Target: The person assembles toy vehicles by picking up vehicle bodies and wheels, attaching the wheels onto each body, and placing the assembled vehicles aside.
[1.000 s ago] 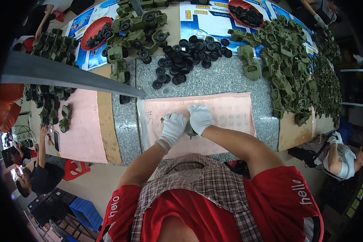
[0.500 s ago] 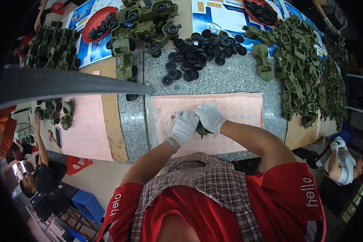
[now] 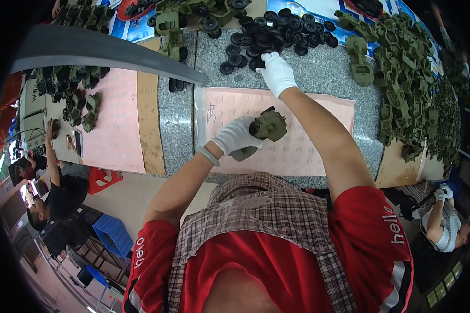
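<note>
My left hand (image 3: 237, 136), in a white glove, grips an olive-green toy vehicle body (image 3: 271, 125) above the pink sheet (image 3: 308, 151). One end of the body sticks out past my fingers; part of it is hidden by the glove. A dark round part shows beside my fingertips. My right hand (image 3: 278, 74), also gloved in white, reaches to the near edge of a heap of black toy wheels (image 3: 271, 39). Its thumb and finger close about a black wheel (image 3: 255, 64) there.
Many green vehicle bodies (image 3: 404, 68) are heaped at the right. Others with wheels (image 3: 169, 31) stand at the far left. A grey bar (image 3: 104, 49) crosses the left side above the table. Another person's arm (image 3: 52, 156) reaches in at the left. A red tray (image 3: 133, 9) lies at the back.
Both hands were together over the pink sheet. My right hand has moved away to the wheel heap, while my left keeps the vehicle body, now turned and more exposed. The view has shifted.
</note>
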The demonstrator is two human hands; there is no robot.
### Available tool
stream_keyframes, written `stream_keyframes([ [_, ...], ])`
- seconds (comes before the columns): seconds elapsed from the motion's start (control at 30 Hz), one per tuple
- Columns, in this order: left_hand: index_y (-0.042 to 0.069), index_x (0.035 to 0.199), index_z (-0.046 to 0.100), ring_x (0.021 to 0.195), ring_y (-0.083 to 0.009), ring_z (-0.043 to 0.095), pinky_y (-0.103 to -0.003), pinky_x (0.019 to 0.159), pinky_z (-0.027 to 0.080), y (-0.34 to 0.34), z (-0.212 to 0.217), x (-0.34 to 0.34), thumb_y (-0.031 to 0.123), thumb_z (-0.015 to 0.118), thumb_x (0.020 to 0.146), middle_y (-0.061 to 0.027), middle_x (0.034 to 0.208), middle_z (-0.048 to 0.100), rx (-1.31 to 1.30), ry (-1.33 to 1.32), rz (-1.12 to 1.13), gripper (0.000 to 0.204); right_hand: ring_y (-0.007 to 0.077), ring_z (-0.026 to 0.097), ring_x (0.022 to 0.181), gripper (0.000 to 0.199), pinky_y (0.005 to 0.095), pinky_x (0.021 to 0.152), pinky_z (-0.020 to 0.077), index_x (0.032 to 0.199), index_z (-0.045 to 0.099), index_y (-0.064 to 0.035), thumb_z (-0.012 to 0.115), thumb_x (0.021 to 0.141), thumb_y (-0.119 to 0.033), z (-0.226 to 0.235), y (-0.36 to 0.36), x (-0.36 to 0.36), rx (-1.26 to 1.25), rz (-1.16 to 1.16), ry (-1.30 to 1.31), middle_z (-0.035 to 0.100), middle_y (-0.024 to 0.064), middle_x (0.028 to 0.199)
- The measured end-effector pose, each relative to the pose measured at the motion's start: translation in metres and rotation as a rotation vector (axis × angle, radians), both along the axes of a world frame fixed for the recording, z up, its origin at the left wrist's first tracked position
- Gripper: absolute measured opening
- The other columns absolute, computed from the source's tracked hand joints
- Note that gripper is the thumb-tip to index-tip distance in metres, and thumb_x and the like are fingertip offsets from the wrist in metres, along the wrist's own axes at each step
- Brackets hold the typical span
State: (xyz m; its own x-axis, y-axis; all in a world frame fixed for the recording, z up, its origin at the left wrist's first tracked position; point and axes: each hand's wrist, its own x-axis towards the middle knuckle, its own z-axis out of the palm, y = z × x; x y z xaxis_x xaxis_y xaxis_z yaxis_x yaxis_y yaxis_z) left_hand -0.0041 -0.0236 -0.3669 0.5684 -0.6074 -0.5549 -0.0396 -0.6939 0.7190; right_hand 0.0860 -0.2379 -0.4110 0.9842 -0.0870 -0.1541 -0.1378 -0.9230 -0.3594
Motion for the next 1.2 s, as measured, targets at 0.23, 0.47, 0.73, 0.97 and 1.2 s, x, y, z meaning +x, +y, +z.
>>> stream_keyframes([
  [0.23, 0.001, 0.121, 0.072, 0.090, -0.0227, 0.073, -0.035, 0.084, 0.057, 0.012, -0.027, 0.022, 0.032, 0.084, 0.083, -0.0137, 0.102, 0.076, 0.089, 0.421, -0.149, 0.050, 0.0328, 0.072, 0.100, 0.028, 0.0433, 0.086, 0.0583, 0.117, 0.069, -0.0066, 0.069, 0.097, -0.026, 0.007, -0.028, -0.033, 0.354, -0.200, -0.059, 0.072, 0.0178, 0.109],
  [0.47, 0.000, 0.116, 0.073, 0.094, -0.0304, 0.074, -0.039, 0.085, 0.057, -0.007, -0.023, 0.047, 0.038, 0.084, 0.080, -0.0189, 0.101, 0.075, 0.218, 0.169, -0.275, 0.054, 0.0305, 0.073, 0.095, 0.022, 0.0372, 0.087, 0.0569, 0.110, 0.071, -0.0065, 0.073, 0.094, -0.021, -0.037, -0.082, -0.152, 0.441, -0.377, -0.031, 0.075, 0.0141, 0.098],
  [0.73, 0.010, 0.140, 0.060, 0.115, -0.0364, 0.067, -0.046, 0.098, 0.054, 0.016, -0.024, 0.012, 0.059, 0.081, 0.077, -0.0191, 0.130, 0.067, 0.168, -0.609, 0.020, 0.083, 0.0352, 0.062, 0.118, 0.041, 0.0421, 0.101, 0.0523, 0.126, 0.069, -0.0081, 0.075, 0.092, -0.029, -0.011, -0.060, -0.160, 0.279, -0.238, -0.046, 0.061, 0.0152, 0.129],
  [0.97, 0.002, 0.137, 0.057, 0.095, -0.0293, 0.069, -0.040, 0.069, 0.060, -0.010, -0.021, -0.028, 0.036, 0.079, 0.082, -0.0140, 0.109, 0.069, 0.461, -0.743, -0.196, 0.069, 0.0370, 0.063, 0.116, 0.054, 0.0425, 0.101, 0.0533, 0.132, 0.065, -0.0083, 0.082, 0.083, -0.024, -0.015, -0.072, -0.164, 0.262, 0.002, 0.045, 0.062, 0.0187, 0.126],
  [1.2, 0.002, 0.111, 0.062, 0.097, -0.0321, 0.070, -0.042, 0.079, 0.061, -0.010, -0.045, -0.025, 0.032, 0.080, 0.082, -0.0159, 0.104, 0.069, 0.439, -0.662, -0.178, 0.046, 0.0354, 0.063, 0.115, 0.056, 0.0422, 0.099, 0.0544, 0.132, 0.065, -0.0094, 0.084, 0.081, -0.021, 0.042, -0.025, -0.163, 0.400, 0.117, -0.047, 0.062, 0.0165, 0.123],
])
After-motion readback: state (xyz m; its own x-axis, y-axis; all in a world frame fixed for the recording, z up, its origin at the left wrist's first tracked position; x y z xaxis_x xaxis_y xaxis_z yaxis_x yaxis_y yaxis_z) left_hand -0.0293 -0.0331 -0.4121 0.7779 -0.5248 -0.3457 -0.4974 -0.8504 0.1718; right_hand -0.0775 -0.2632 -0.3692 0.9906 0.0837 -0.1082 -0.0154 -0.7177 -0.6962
